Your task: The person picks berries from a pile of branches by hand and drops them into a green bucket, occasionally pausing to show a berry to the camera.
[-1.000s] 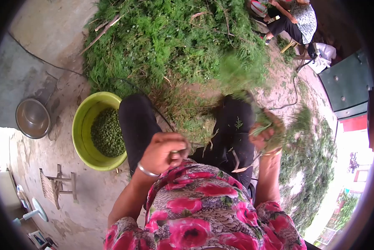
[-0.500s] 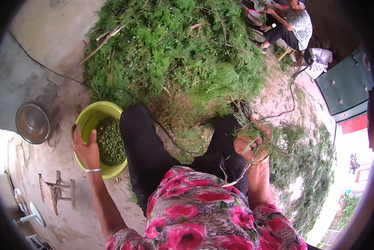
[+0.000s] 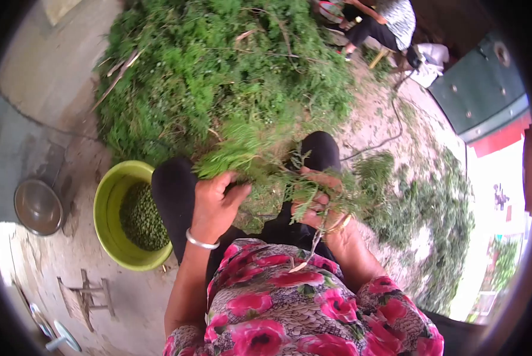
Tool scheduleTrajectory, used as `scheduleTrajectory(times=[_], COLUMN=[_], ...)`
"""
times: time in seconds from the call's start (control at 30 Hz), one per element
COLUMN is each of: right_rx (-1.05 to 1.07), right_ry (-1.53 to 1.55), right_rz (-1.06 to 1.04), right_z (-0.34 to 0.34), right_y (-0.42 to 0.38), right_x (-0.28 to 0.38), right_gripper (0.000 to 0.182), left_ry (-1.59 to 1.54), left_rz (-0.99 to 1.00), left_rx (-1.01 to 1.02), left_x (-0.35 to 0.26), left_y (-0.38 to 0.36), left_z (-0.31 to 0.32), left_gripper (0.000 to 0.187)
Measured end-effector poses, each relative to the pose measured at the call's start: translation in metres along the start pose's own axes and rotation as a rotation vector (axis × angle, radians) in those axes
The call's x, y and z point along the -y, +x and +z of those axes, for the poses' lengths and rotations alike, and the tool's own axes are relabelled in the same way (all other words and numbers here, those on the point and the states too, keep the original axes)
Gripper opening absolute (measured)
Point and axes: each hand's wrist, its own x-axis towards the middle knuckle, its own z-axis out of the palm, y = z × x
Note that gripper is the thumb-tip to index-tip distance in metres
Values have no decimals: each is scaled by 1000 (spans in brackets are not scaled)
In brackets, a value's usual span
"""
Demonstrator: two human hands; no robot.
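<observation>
My right hand (image 3: pixel 318 207) is closed around a leafy evergreen branch (image 3: pixel 239 148) above my right thigh. The branch's bare, pale stem points back toward my shirt, and its feathery tip fans out to the left between my knees. My left hand (image 3: pixel 214 204), with a bracelet at the wrist, has its fingers curled at the leafy tip; foliage partly hides the fingertips. Beside my left leg stands a yellow-green bucket (image 3: pixel 104 222), partly filled with small green berries (image 3: pixel 141 216).
A large heap of cut evergreen branches (image 3: pixel 218 71) lies ahead, with more greenery (image 3: pixel 426 207) on the right. At left are a metal bowl (image 3: pixel 37 207) and small wooden stool (image 3: pixel 85 296). A cable (image 3: pixel 390 133) crosses the floor. Another person (image 3: pixel 378 26) sits far right.
My left hand has left the bucket and come across to the branch's leafy tip. My right hand has brought the branch inward to the left. The view has shifted a little.
</observation>
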Motion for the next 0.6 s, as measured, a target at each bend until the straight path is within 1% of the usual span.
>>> scheduleTrajectory(times=[0.07,0.1,0.13,0.2,0.23,0.27,0.3,0.33,0.37,0.4,0.43,0.47,0.5,0.53,0.57,0.6], right_rx=[-72,12,6,310,168,166,178,188,227,223,333,444,490,496,378,258], right_ry=[51,95,105,267,112,118,151,183,115,122,205,285,357,360,324,288], right_rz=[49,46,37,150,109,105,61,17,-46,-50,-65,-79,-68,-63,-95,-125], right_z=[3,-4,-13,-25,-12,-14,-18,-24,-32,-36,-40,-43,-44,-37,-27,-20], right_y=[0,3,7,11,-1,1,5,10,14,21,27,34,41,43,42,42], right_x=[-2,-5,-6,-8,-3,-2,-2,-1,3,5,7,7,7,6,6,5], right_gripper=[18,21,21,31,34,34,36,38,38,38,38,37,36,36,28,20], left_ry=[117,190,188,279,398,524,509,513,454,218,181,612,1007,1407,1413,1131], left_rz=[167,137,142,293,279,332,205,150,-68,-314,-255,-255,-256,-254,-254,-193], left_rx=[23,68,82,-43,-44,-58,-212,-282,-346,-471,-603,-581,-617,-645,-652,-582], left_x=[6,4,5,6,7,19,25,35,42,35,58,63,55,49,47,43], left_y=[-6,-10,-11,-12,-15,-19,-20,-22,-29,-33,-39,-43,-45,-47,-49,-53], left_z=[-3,-7,-7,-8,-14,-22,-31,-45,-63,-76,-96,-117,-121,-124,-124,-120], left_gripper=[20,19,19,18,19,16,10,8,8,12,15,25,31,37,37,43])
